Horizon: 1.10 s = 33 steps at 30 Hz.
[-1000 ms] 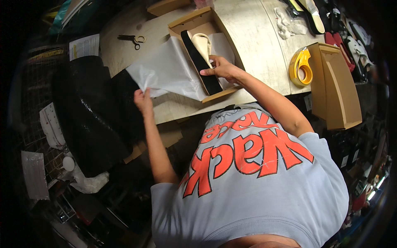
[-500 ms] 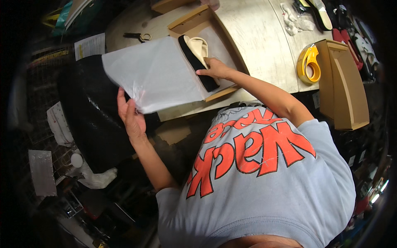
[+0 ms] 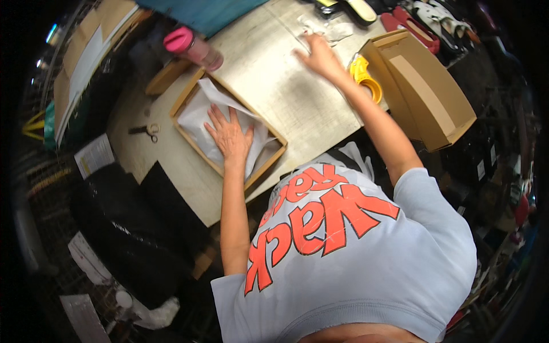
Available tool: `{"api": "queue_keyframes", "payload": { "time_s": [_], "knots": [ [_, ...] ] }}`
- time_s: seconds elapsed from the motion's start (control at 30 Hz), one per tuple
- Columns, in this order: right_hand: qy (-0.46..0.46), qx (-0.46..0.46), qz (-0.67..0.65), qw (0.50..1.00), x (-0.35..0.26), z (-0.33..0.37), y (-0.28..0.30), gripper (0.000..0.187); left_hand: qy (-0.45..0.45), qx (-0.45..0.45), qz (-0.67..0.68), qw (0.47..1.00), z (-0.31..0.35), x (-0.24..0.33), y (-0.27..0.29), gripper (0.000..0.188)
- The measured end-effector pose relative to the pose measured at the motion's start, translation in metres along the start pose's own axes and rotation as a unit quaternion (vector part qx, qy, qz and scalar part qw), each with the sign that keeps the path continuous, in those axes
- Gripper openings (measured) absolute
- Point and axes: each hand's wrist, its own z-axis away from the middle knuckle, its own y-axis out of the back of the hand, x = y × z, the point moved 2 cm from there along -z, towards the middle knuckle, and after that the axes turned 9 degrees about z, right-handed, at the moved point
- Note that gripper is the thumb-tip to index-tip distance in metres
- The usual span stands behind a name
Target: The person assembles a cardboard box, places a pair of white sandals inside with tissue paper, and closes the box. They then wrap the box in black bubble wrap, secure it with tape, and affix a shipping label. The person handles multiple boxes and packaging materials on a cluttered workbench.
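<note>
My left hand [image 3: 230, 136] lies with fingers spread on white tissue paper [image 3: 191, 120] inside a shallow cardboard box [image 3: 269, 158]. The paper covers the inside, and the shoe seen there earlier is hidden. Out over the table, my right hand [image 3: 320, 57] is stretched forward, slightly blurred, its fingers apart and nothing visible in them. Just beyond its fingertips lies crumpled white paper [image 3: 338, 31]. A yellow tape dispenser [image 3: 366, 80] stands beside my right forearm.
An upright cardboard box [image 3: 432, 94] is at the table's right edge. Red shoes [image 3: 409, 26] and a black sandal [image 3: 360, 10] lie at the far right. A pink-capped bottle [image 3: 194, 48] stands at the far side; scissors [image 3: 147, 131] rest to the left. Black sheeting [image 3: 131, 228] hangs at the left.
The tissue paper has been folded over into the box, covering the shoe. My left hand moved from the paper's edge onto it. My right hand left the shoe and moved far and right.
</note>
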Motion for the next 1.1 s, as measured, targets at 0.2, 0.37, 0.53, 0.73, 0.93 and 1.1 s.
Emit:
{"api": "queue_keyframes", "payload": {
  "time_s": [0.2, 0.37, 0.53, 0.73, 0.93, 1.1],
  "knots": [
    [-0.251, 0.064, 0.249, 0.933, 0.158, -0.097, 0.034, 0.085, 0.027, -0.232, -0.098, 0.967, -0.016, 0.016, -0.035, 0.047],
    [-0.304, -0.074, 0.230, 0.922, 0.203, -0.121, 0.025, 0.087, 0.144, -0.038, 0.191, 0.970, -0.023, 0.027, 0.025, 0.036],
    [-0.234, -0.082, 0.079, 0.965, 0.158, -0.104, 0.048, 0.087, 0.165, -0.010, 0.596, 0.786, -0.053, 0.078, 0.071, 0.044],
    [-0.195, -0.127, -0.201, 0.951, -0.002, 0.063, 0.054, 0.074, 0.255, -0.196, 0.875, 0.363, -0.083, 0.133, 0.044, 0.087],
    [-0.110, -0.147, -0.257, 0.949, -0.040, 0.117, 0.047, 0.058, 0.283, -0.116, 0.875, 0.374, -0.051, 0.116, 0.031, 0.084],
    [-0.102, -0.126, -0.363, 0.918, -0.056, 0.084, 0.036, 0.046, 0.297, -0.123, 0.859, 0.398, -0.035, 0.119, 0.012, 0.073]
  ]
}}
